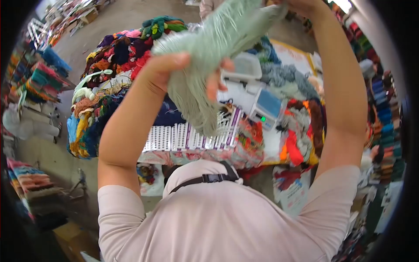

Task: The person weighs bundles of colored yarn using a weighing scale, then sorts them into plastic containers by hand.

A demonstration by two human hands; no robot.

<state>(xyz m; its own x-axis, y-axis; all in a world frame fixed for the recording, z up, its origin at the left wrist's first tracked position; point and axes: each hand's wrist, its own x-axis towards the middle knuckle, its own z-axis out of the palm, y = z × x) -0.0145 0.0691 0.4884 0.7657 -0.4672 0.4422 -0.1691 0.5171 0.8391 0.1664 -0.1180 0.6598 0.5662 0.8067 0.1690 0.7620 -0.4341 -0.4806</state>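
Note:
A thick skein of pale green yarn [209, 48] hangs in front of me, stretched between both raised hands. My left hand [174, 70] grips its lower middle, with loose ends trailing below the fist. My right hand [301, 5] holds the upper end at the top edge of the view, mostly cut off. Both arms are lifted high above the table.
Below lies a heap of many-coloured yarn skeins [113, 65], a white scale with a tray [262, 105], a perforated white and purple card [187, 137] and more yarn [297, 126] on the right. Shelves of yarn [386, 109] line the right side, woven pieces [30, 179] the left.

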